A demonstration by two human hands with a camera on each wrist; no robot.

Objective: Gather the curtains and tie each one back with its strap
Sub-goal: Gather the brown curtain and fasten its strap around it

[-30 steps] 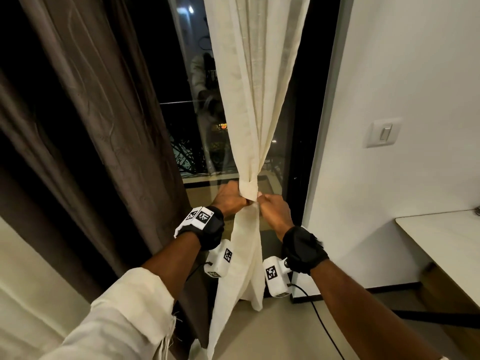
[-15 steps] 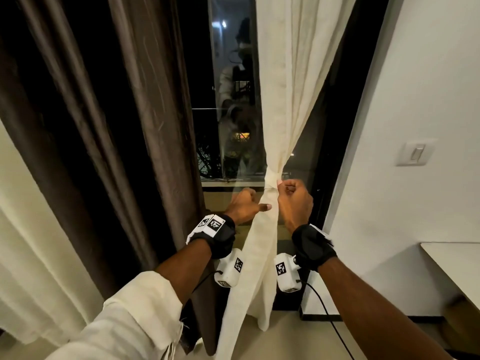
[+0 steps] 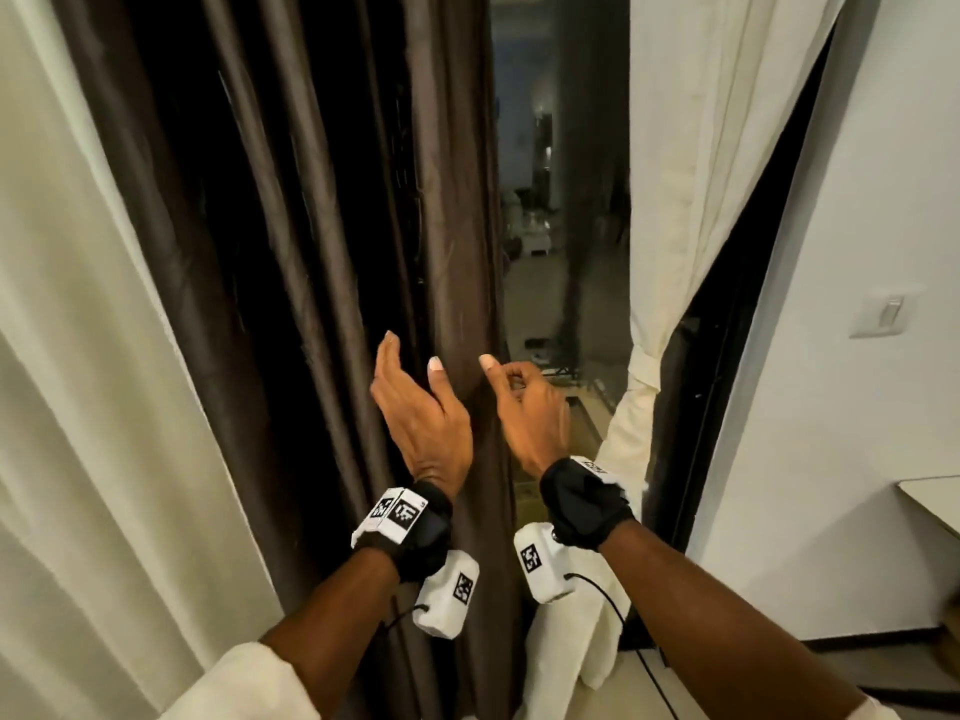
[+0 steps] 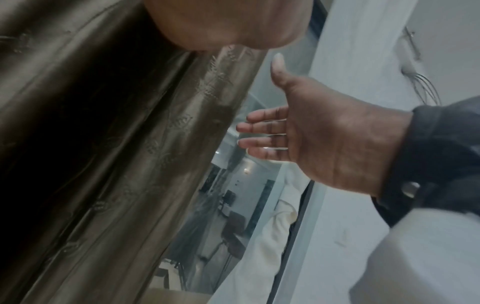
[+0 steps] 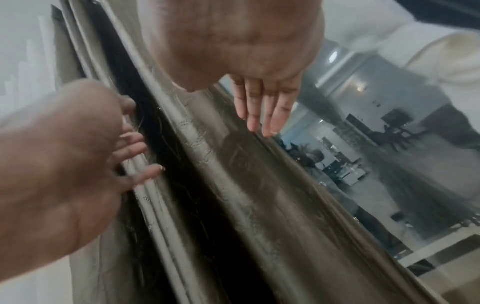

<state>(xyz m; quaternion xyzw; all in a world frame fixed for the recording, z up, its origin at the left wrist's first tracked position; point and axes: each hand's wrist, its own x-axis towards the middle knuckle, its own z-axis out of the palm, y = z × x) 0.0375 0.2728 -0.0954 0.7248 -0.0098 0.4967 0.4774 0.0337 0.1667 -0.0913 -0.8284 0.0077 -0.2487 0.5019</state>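
A dark brown curtain [image 3: 322, 252] hangs loose in folds in the middle of the head view. My left hand [image 3: 415, 402] is open, and its fingers [image 5: 135, 144] touch the curtain's folds. My right hand [image 3: 524, 402] is open at the curtain's right edge with its fingers [image 4: 259, 131] held straight and nothing in it. To the right, the cream curtain [image 3: 691, 148] is gathered, with a cream strap [image 3: 644, 363] round it. The brown curtain [image 5: 233, 185] fills the right wrist view.
Another cream curtain [image 3: 78, 356] hangs at the far left. Glass [image 3: 561, 252] shows between the brown and cream curtains. A white wall with a light switch [image 3: 883, 317] stands at the right, and a white tabletop corner [image 3: 935, 498] juts out below it.
Both hands have let go of the tied cream curtain and moved left to the brown curtain. The head view has swung left with them.
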